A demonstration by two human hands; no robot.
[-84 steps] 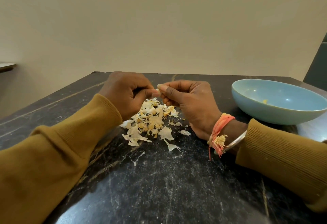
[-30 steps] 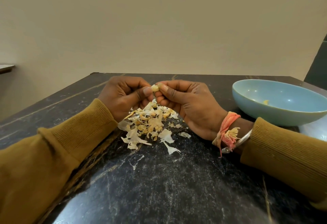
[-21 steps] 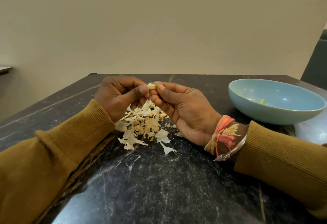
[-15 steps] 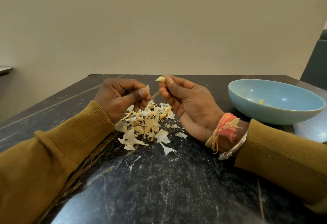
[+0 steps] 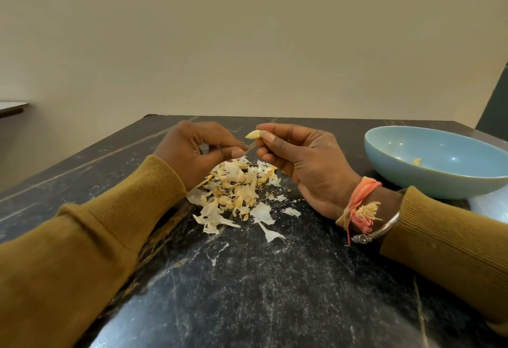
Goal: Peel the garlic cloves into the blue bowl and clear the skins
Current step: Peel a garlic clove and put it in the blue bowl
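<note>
- Head view (the only one). Right hand [image 5: 302,166] is raised off the surface [image 5: 247,292]. Its thumb and forefinger pinch a garlic clove [image 5: 253,134] by one end, and the other fingers [image 5: 275,155] are curled beneath.
- The clove is pale and looks mostly bare. Its long axis is near level with a slight tilt. The free tip points to the person's left, toward the other hand and away from the bowl.
- Left hand [image 5: 192,152] sits just beside and a little lower, fingers curled. Thumb and forefinger pinch a thin strip of skin [image 5: 249,147]. The strip runs up and right to the right hand's fingers. Cannot tell whether its far end is attached to the clove.
- Blue bowl [image 5: 398,182] stands on the surface to the right, well apart from the clove. The right hand lies between clove and bowl, so it is the nearer hand. One peeled clove [image 5: 417,161] lies inside.
- Pile of skins [image 5: 236,191] lies on the surface below and between the two hands. Loose flakes [image 5: 270,233] are scattered on the near side.
- Judgement: the last strip is being pulled off. The next move is probably a rightward carry by the right hand, then a release over the bowl. The strip should part first, or it may trail along.
- The skins are not yet cleared.
</note>
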